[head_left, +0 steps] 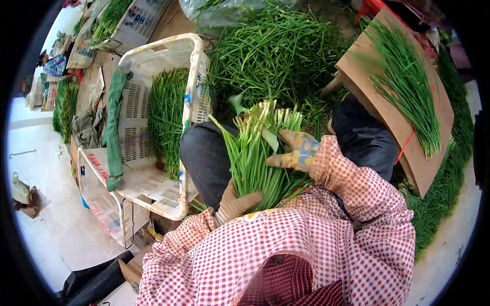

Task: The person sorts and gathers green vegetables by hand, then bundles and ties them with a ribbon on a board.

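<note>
A thick bunch of green stalks (pixel 255 163) with pale cut ends stands upright in my lap between my knees. My left hand (pixel 236 205), in a beige glove, is wrapped round the lower left of the bunch. On the right side of the bunch is my right hand (pixel 296 151), in a stained glove with blue and yellow patches; its fingers are apart and lie against the stalks. A loose leaf (pixel 269 139) hangs at the front of the bunch. A small blurred green piece (pixel 237 104) is in the air above the pale ends.
A white crate (pixel 192 76) holding upright green bunches (pixel 171 112) is at my left. A large pile of loose green stalks (pixel 275 56) lies ahead. At my right, a tilted brown board (pixel 357 76) bears more stalks (pixel 413 92). Further greens (pixel 439 209) lie along the right edge.
</note>
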Tool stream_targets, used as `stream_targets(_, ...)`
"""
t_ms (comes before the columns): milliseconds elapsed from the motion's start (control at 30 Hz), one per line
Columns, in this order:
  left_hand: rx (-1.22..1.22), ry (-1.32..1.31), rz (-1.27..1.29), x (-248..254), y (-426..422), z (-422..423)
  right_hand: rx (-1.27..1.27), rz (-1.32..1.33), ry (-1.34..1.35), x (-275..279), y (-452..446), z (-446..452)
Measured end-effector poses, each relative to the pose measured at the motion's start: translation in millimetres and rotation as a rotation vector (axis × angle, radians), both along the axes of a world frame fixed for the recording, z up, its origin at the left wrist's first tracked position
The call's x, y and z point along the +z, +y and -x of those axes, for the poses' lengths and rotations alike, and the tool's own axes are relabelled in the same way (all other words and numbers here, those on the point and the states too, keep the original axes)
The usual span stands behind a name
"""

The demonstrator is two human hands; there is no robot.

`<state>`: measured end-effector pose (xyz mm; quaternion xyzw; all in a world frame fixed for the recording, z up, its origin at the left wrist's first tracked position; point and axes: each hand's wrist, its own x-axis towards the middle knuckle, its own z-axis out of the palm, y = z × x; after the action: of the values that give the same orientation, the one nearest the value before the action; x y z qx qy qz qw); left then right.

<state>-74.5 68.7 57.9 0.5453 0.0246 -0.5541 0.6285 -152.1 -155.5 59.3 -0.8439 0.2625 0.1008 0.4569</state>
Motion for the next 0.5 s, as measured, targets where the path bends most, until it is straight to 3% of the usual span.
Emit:
stream_targets(67, -0.052, -0.114, -0.022, 0, -1, -1, 0.032, -0.455, 0.153, -6, -12, -9)
stream_targets(100, -0.118, -0.160, -0.120, 9, -2, -3, -0.027, -0.488, 0.159, -5, -10, -8)
stream_targets(167, -0.147, -0.234, -0.183, 22, -7, -1, -0.116, -0.655, -0.016, -37, -19, -1)
stream_targets(233, -0.206, -0.328, -0.218, 19, -6, 0, -0.204, -1.213, -0.322, -102, -48, 1)
stream_targets(300, -0.227, -0.349, -0.181, 5, -1, -1, -0.302, -0.893, -0.379, -115, -87, -13)
stream_targets(333, -0.259, -0.374, -0.146, 2, 1, 0, -0.338, -0.074, -0.193, -96, -102, -19)
stream_targets(400, -0.300, -0.430, -0.177, 1, 0, 0, -0.576, -0.149, -0.192, -59, -126, -35)
stream_targets(467, -0.344, -0.438, -0.189, -5, 2, 0, -0.522, -0.099, -0.290, -46, -153, -45)
stream_targets(500, -0.339, -0.428, -0.191, -8, 4, 0, -0.449, -0.335, -0.406, -49, -168, -47)
